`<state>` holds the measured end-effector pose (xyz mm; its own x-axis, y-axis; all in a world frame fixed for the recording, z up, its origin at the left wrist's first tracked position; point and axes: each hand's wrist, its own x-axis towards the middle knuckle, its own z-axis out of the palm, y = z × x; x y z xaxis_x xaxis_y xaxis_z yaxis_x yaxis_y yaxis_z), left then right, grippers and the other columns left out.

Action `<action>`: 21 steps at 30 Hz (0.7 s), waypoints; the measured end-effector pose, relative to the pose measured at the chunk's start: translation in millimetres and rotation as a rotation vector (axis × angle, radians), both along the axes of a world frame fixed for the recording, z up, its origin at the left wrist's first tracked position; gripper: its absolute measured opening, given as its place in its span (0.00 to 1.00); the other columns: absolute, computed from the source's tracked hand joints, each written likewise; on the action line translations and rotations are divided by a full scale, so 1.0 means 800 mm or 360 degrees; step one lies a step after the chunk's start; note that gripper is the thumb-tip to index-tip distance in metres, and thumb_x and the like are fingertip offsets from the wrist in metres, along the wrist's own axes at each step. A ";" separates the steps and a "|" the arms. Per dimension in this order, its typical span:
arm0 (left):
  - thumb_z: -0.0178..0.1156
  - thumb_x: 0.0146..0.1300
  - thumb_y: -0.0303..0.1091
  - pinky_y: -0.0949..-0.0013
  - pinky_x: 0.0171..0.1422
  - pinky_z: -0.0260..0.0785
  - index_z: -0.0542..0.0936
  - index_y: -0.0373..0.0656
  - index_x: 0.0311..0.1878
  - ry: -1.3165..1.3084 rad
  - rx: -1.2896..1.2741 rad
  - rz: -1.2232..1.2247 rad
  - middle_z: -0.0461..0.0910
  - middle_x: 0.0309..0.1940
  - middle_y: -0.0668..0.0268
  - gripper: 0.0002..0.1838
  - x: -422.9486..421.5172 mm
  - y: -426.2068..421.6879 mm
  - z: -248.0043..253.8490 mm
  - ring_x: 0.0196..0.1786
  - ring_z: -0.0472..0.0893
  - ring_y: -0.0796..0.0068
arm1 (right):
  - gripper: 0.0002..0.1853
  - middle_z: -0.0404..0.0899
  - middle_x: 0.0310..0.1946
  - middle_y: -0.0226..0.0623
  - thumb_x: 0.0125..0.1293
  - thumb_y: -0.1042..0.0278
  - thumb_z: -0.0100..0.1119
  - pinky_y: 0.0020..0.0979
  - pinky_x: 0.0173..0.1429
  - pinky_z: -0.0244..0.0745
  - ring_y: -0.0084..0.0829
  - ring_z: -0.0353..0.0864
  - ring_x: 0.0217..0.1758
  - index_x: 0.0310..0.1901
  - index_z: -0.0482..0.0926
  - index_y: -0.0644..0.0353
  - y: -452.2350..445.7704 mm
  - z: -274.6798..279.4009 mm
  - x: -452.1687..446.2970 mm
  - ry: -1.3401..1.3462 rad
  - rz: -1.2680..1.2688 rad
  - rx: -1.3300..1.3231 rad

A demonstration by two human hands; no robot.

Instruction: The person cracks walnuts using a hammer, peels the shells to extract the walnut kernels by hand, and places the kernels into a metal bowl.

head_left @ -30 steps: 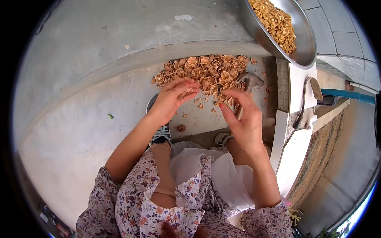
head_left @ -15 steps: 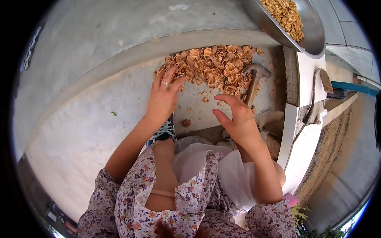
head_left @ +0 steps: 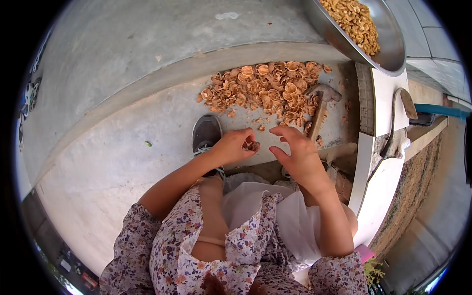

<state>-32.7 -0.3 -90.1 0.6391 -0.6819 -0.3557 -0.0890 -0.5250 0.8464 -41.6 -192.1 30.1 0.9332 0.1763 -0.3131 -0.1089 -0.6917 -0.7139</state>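
A brown walnut piece (head_left: 253, 147) is pinched between the fingers of my left hand (head_left: 236, 146), low over the step beside my shoe. Just to the right, my right hand (head_left: 296, 152) has thumb and forefinger apart, with nothing seen between them. Beyond both hands spreads a pile of cracked walnut shells (head_left: 265, 88). The hammer (head_left: 318, 115) lies at the pile's right side, its head pointing away from me and its wooden handle toward my right hand.
A metal bowl (head_left: 391, 37) holding walnut kernels (head_left: 354, 24) stands at the upper right. A curved-handled tool (head_left: 393, 123) rests on the white ledge (head_left: 386, 182) at the right. My dark shoe (head_left: 207, 132) is left of the hands.
My left hand, open over the shells half a second ago, has come back toward me and closed on a walnut piece. The loose piece near my shoe no longer shows on the floor.
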 end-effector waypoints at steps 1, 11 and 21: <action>0.66 0.50 0.25 0.65 0.40 0.75 0.69 0.38 0.41 0.0374 -0.0296 0.0455 0.79 0.34 0.57 0.17 0.007 -0.001 0.018 0.36 0.82 0.64 | 0.18 0.79 0.43 0.47 0.57 0.74 0.62 0.32 0.49 0.76 0.38 0.81 0.45 0.50 0.74 0.62 0.001 -0.001 -0.001 0.0100 0.0007 -0.0011; 0.66 0.49 0.22 0.71 0.45 0.75 0.71 0.40 0.44 -0.0142 -0.0507 0.0582 0.77 0.43 0.60 0.19 0.021 0.004 0.109 0.40 0.81 0.70 | 0.22 0.81 0.37 0.41 0.53 0.77 0.66 0.30 0.42 0.78 0.30 0.83 0.39 0.50 0.72 0.62 0.030 -0.008 0.000 0.0295 -0.0428 0.0811; 0.67 0.51 0.23 0.70 0.48 0.75 0.77 0.38 0.53 0.0262 -0.0596 0.0823 0.79 0.48 0.60 0.22 0.024 0.009 0.123 0.44 0.81 0.73 | 0.19 0.80 0.39 0.40 0.53 0.82 0.62 0.29 0.42 0.77 0.31 0.82 0.37 0.48 0.74 0.63 0.033 0.008 0.004 -0.0284 -0.0180 0.0427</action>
